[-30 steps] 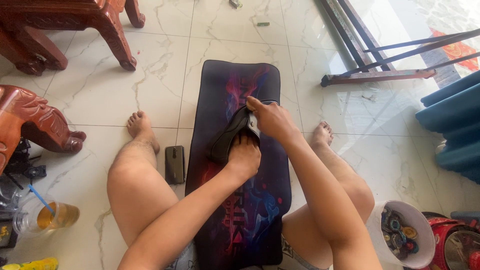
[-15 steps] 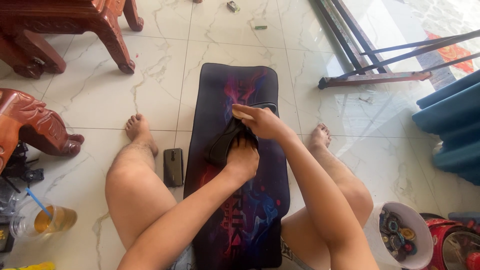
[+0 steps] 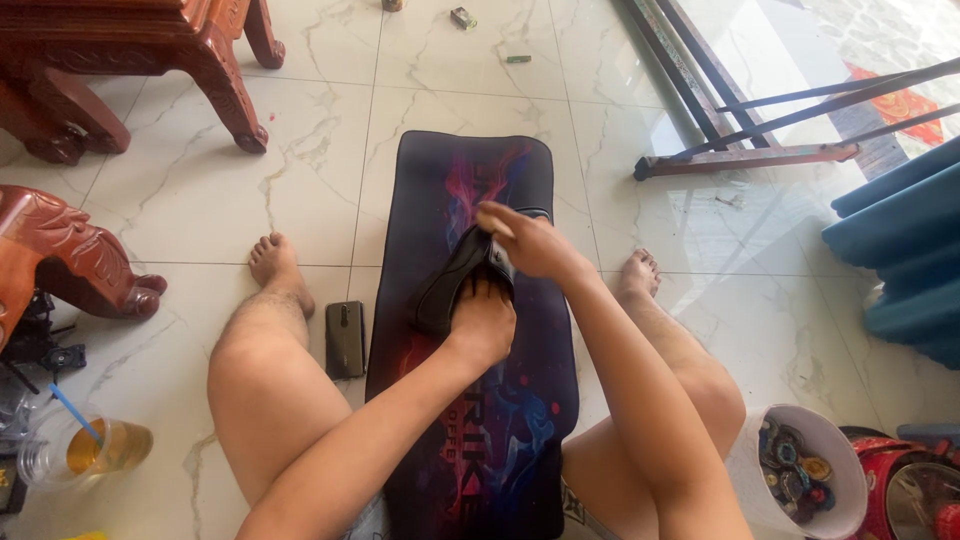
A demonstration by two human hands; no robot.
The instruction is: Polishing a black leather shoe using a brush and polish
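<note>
I sit on the floor with a long dark mat [image 3: 470, 170], printed with red and blue flames, between my legs. A black curved object [image 3: 447, 285], perhaps a shoe, lies on the mat. I cannot tell exactly what it is. My left hand [image 3: 485, 318] grips its near end from above. My right hand [image 3: 525, 242] holds its far end, with the fingers curled over the top. A small pale part shows between the two hands.
A black phone [image 3: 345, 338] lies by my left knee. A plastic cup [image 3: 95, 452] of amber drink with a blue straw stands at lower left. Carved wooden furniture legs [image 3: 225, 95] stand at the left, a white bowl [image 3: 775, 430] of small round pieces at lower right, and a metal frame [image 3: 740, 155] and blue cushions [image 3: 900, 230] at the right.
My right hand has shifted slightly along the far end of the black object. My left hand keeps its grip in the same place.
</note>
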